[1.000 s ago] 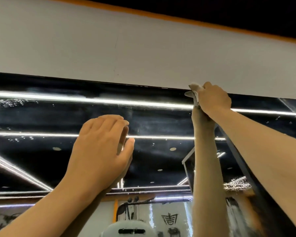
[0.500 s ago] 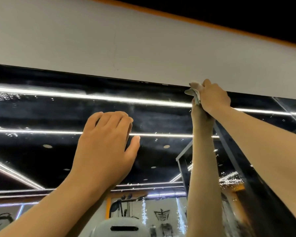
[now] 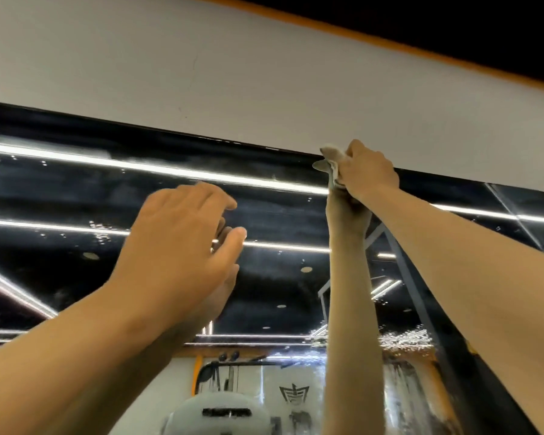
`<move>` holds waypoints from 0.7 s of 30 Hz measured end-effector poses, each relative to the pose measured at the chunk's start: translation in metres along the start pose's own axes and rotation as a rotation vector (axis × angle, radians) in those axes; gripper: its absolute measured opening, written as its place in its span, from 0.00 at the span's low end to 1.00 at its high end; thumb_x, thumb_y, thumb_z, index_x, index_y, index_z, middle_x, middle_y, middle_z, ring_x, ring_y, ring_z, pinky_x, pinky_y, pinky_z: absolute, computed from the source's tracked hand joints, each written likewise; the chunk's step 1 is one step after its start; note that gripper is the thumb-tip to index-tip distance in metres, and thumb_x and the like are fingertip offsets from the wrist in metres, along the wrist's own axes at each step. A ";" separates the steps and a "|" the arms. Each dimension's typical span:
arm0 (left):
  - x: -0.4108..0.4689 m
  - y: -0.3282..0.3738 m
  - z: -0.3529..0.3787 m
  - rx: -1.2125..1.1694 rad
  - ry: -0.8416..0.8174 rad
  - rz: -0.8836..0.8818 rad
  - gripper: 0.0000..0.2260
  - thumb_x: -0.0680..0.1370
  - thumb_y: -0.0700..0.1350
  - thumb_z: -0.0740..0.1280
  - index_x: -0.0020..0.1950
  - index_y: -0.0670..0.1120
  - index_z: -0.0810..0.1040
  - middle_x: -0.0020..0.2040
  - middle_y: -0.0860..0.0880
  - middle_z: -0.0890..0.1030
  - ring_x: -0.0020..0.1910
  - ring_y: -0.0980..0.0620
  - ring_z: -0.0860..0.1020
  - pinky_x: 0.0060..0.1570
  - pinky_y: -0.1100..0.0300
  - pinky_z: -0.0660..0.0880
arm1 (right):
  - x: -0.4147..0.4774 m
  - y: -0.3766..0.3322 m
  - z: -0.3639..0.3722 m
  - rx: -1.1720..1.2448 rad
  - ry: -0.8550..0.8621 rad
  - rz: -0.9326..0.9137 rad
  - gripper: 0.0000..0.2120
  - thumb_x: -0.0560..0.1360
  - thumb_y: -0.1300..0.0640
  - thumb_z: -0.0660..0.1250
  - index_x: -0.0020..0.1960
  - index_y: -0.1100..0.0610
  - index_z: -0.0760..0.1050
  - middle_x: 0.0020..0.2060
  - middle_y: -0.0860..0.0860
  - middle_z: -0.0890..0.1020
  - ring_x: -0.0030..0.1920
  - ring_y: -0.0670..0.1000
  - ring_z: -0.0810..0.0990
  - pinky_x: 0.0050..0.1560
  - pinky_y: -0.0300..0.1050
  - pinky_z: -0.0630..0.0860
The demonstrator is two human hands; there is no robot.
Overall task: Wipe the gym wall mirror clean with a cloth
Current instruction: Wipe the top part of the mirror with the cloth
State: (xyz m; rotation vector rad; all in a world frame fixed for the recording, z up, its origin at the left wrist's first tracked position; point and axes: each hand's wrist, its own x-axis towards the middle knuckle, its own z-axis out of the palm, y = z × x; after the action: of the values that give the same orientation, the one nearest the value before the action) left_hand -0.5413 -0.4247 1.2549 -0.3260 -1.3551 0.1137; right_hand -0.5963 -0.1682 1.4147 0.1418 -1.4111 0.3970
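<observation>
Right grip (image 3: 369, 174) clenched round the grey cloth (image 3: 329, 161), pressed at the top edge of the wall mirror (image 3: 76, 189) just under the white wall (image 3: 264, 73); left grip (image 3: 176, 243) loose-fingered, holding nothing, lower-left near the glass; the mirror's long axis runs left from the cloth, so right grip leads.

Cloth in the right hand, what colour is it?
Pale grey cloth, bunched in the right hand at the top of the mirror; head view only.

You're bunching a soft, crumpled cloth (image 3: 329, 162) on a glossy, smooth glass mirror (image 3: 76, 193), wet-speckled in spots; the wall (image 3: 170, 73) above is looking matt, painted, w/ faint scuffs.
</observation>
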 end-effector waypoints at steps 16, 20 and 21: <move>0.036 0.174 0.074 -0.019 0.013 0.093 0.21 0.76 0.55 0.57 0.61 0.46 0.78 0.58 0.50 0.81 0.56 0.50 0.78 0.62 0.58 0.61 | 0.016 0.158 -0.018 -0.078 0.049 -0.048 0.11 0.84 0.50 0.55 0.58 0.58 0.67 0.44 0.56 0.77 0.41 0.55 0.75 0.38 0.48 0.68; 0.036 0.194 0.089 -0.019 -0.007 0.087 0.21 0.77 0.56 0.56 0.60 0.47 0.79 0.57 0.51 0.81 0.57 0.50 0.79 0.64 0.57 0.65 | 0.023 0.192 -0.019 -0.088 0.065 -0.059 0.11 0.84 0.50 0.55 0.57 0.58 0.67 0.42 0.55 0.76 0.39 0.55 0.74 0.37 0.48 0.68; 0.035 0.197 0.093 -0.010 -0.014 0.086 0.20 0.77 0.56 0.56 0.60 0.47 0.79 0.57 0.51 0.81 0.56 0.50 0.79 0.65 0.58 0.66 | 0.025 0.200 -0.019 -0.088 0.077 -0.064 0.12 0.84 0.49 0.55 0.56 0.58 0.67 0.42 0.55 0.76 0.40 0.56 0.75 0.38 0.48 0.70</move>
State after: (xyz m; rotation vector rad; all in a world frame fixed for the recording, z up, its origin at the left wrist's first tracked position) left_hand -0.6027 -0.2128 1.2455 -0.3929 -1.3561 0.1811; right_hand -0.6466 0.0278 1.4088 0.0989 -1.3422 0.2839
